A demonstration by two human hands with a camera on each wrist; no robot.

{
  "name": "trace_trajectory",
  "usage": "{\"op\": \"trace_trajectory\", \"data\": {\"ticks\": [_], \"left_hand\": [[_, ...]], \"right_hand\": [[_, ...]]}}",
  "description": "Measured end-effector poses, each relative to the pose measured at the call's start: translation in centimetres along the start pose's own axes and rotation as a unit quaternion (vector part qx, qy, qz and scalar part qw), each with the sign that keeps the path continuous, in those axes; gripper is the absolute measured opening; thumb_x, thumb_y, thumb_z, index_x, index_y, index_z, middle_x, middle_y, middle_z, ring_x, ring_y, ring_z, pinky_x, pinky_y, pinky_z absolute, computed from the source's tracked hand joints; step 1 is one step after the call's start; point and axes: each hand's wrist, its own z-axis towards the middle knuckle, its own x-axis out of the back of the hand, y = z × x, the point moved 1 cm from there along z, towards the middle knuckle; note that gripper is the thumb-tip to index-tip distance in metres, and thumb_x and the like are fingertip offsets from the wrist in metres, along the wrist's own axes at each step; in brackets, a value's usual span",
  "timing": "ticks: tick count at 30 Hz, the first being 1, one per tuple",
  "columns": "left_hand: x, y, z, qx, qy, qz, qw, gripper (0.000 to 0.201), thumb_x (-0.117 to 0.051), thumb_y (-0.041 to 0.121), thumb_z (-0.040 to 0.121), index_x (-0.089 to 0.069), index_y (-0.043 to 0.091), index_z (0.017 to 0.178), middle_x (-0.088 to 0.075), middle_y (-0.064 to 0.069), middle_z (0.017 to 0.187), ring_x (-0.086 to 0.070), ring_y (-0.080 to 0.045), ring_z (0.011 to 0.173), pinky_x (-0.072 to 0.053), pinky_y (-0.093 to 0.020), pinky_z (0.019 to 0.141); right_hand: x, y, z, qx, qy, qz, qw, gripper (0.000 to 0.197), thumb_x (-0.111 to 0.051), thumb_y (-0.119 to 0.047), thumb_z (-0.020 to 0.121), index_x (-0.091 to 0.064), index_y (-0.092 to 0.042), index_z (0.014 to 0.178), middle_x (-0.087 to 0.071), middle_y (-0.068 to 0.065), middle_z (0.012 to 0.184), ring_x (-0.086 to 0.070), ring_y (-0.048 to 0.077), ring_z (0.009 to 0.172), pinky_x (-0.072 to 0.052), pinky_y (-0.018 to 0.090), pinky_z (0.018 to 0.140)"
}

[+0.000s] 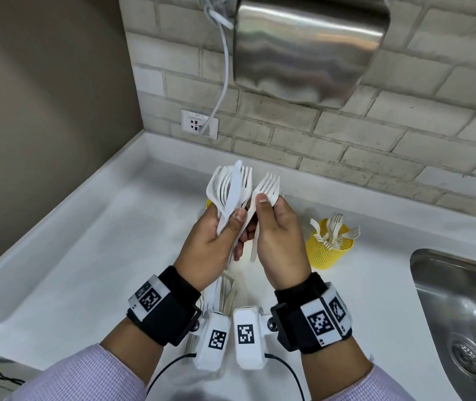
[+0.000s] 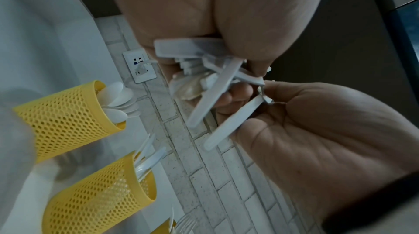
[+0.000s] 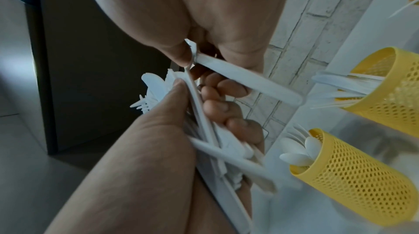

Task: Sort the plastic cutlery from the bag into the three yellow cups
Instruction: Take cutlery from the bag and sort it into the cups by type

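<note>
My left hand (image 1: 231, 227) grips a fanned bundle of white plastic cutlery (image 1: 229, 192), forks with a knife and a spoon, held up over the white counter. Right beside it, my right hand (image 1: 268, 204) pinches the neck of a single white fork (image 1: 268, 185); its handle (image 3: 244, 78) hangs free. A yellow mesh cup (image 1: 329, 250) with forks stands to the right. In the left wrist view, one yellow cup (image 2: 65, 117) holds spoons and another (image 2: 97, 200) holds knives. More cutlery in a clear bag (image 1: 219, 293) lies under my wrists.
A steel sink (image 1: 462, 299) is sunk into the counter at the right. A wall socket (image 1: 199, 124) with a white cable and a steel hand dryer (image 1: 309, 47) are on the brick wall behind. The counter has a raised lip (image 1: 57, 215) along its left side.
</note>
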Motion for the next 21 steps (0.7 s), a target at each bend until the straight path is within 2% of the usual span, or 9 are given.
{"op": "trace_trajectory", "data": {"ticks": [4, 7, 9, 11, 13, 15, 17, 19, 21], "left_hand": [[-0.2, 0.0, 0.2, 0.003, -0.005, 0.014, 1.0, 0.027, -0.045, 0.032, 0.107, -0.058, 0.009, 0.112, -0.055, -0.006, 0.069, -0.05, -0.029, 0.053, -0.047, -0.04, 0.053], [-0.3, 0.4, 0.0, 0.008, -0.007, 0.009, 1.0, 0.023, -0.043, 0.029, 0.109, -0.06, 0.017, 0.117, -0.054, -0.008, 0.07, -0.049, -0.027, 0.054, -0.046, -0.038, 0.052], [-0.2, 0.5, -0.2, 0.011, -0.003, -0.002, 1.0, 0.023, -0.042, 0.025, 0.109, -0.06, 0.014, 0.118, -0.054, -0.003, 0.069, -0.048, -0.022, 0.053, -0.046, -0.035, 0.05], [0.1, 0.5, -0.3, 0.009, 0.004, -0.004, 1.0, 0.022, -0.041, 0.023, 0.109, -0.059, 0.01, 0.111, -0.054, 0.001, 0.066, -0.048, -0.02, 0.051, -0.045, -0.031, 0.05], [0.2, 0.5, -0.4, 0.011, 0.006, -0.007, 1.0, 0.02, -0.042, 0.025, 0.108, -0.058, 0.013, 0.103, -0.054, -0.005, 0.068, -0.048, -0.022, 0.05, -0.045, -0.03, 0.05], [0.3, 0.4, -0.4, 0.023, 0.004, -0.021, 1.0, 0.021, -0.043, 0.028, 0.106, -0.054, 0.011, 0.1, -0.054, -0.01, 0.073, -0.047, -0.022, 0.051, -0.044, -0.03, 0.049], [0.3, 0.4, -0.4, 0.029, -0.006, -0.026, 0.999, 0.025, -0.043, 0.03, 0.105, -0.053, 0.007, 0.102, -0.054, -0.012, 0.074, -0.047, -0.022, 0.052, -0.043, -0.031, 0.05], [0.2, 0.5, -0.4, 0.027, -0.015, -0.026, 0.999, 0.027, -0.044, 0.03, 0.105, -0.054, 0.006, 0.102, -0.055, -0.012, 0.074, -0.048, -0.022, 0.052, -0.043, -0.032, 0.05], [0.0, 0.4, -0.4, 0.024, -0.019, -0.02, 0.999, 0.024, -0.043, 0.029, 0.106, -0.055, 0.009, 0.1, -0.055, -0.011, 0.074, -0.048, -0.023, 0.053, -0.043, -0.033, 0.051]], "right_hand": [[0.2, 0.0, 0.4, 0.005, -0.016, -0.017, 1.0, 0.033, -0.047, -0.032, 0.104, -0.052, 0.001, 0.105, -0.06, 0.026, 0.071, -0.054, 0.039, 0.044, -0.045, 0.063, 0.041], [0.6, -0.2, 0.5, -0.002, -0.003, 0.029, 1.0, 0.036, -0.046, -0.031, 0.104, -0.05, 0.005, 0.102, -0.059, 0.026, 0.072, -0.054, 0.038, 0.046, -0.044, 0.066, 0.039], [1.0, -0.5, 0.7, -0.013, 0.009, 0.084, 0.996, 0.036, -0.045, -0.031, 0.105, -0.049, 0.003, 0.095, -0.057, 0.032, 0.08, -0.058, 0.037, 0.054, -0.049, 0.066, 0.044], [1.9, -1.2, 1.1, -0.021, 0.018, 0.134, 0.991, 0.031, -0.041, -0.026, 0.11, -0.053, -0.002, 0.095, -0.063, 0.029, 0.084, -0.065, 0.035, 0.063, -0.057, 0.055, 0.056], [2.9, -1.9, 1.5, -0.019, 0.015, 0.163, 0.986, 0.033, -0.037, -0.025, 0.111, -0.055, -0.001, 0.099, -0.069, 0.02, 0.08, -0.069, 0.033, 0.064, -0.058, 0.041, 0.06], [3.6, -2.3, 1.6, -0.007, 0.014, 0.17, 0.985, 0.036, -0.035, -0.027, 0.112, -0.058, -0.001, 0.102, -0.062, 0.013, 0.064, -0.061, 0.029, 0.051, -0.057, 0.039, 0.059], [4.1, -2.6, 1.5, 0.0, 0.023, 0.165, 0.986, 0.035, -0.035, -0.03, 0.112, -0.059, -0.004, 0.107, -0.04, 0.005, 0.052, -0.037, 0.019, 0.038, -0.049, 0.032, 0.049], [4.2, -2.7, 1.3, -0.002, 0.025, 0.137, 0.99, 0.03, -0.035, -0.033, 0.112, -0.055, -0.011, 0.113, -0.026, 0.0, 0.054, -0.021, 0.013, 0.039, -0.032, 0.022, 0.042], [4.1, -2.7, 1.1, 0.011, 0.02, 0.098, 0.995, 0.025, -0.037, -0.033, 0.111, -0.053, -0.014, 0.11, -0.025, -0.002, 0.057, -0.02, 0.011, 0.042, -0.024, 0.021, 0.044]]}}
